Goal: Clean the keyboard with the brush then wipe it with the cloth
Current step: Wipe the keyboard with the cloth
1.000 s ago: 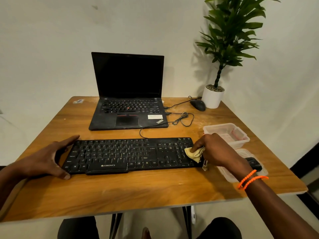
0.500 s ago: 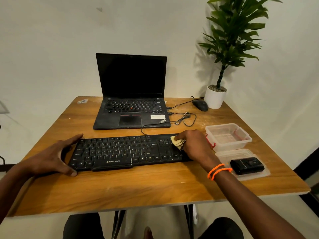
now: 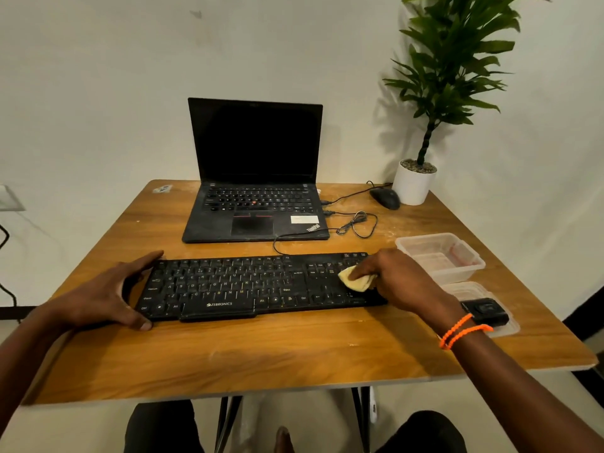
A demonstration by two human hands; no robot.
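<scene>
Keyboard (image 3: 258, 286): left hand (image 3: 101, 295) clasps its end, right hand (image 3: 398, 279) presses bunched cloth (image 3: 354, 281) on it.

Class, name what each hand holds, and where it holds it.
Right hand holds the cloth by its bunched right side; left hand grips the keyboard's left end.

dim warm light, plant (image 3: 454, 67) shadow soft on the wall (image 3: 98, 76), sharp centre, wide-angle bowing at edges
</scene>
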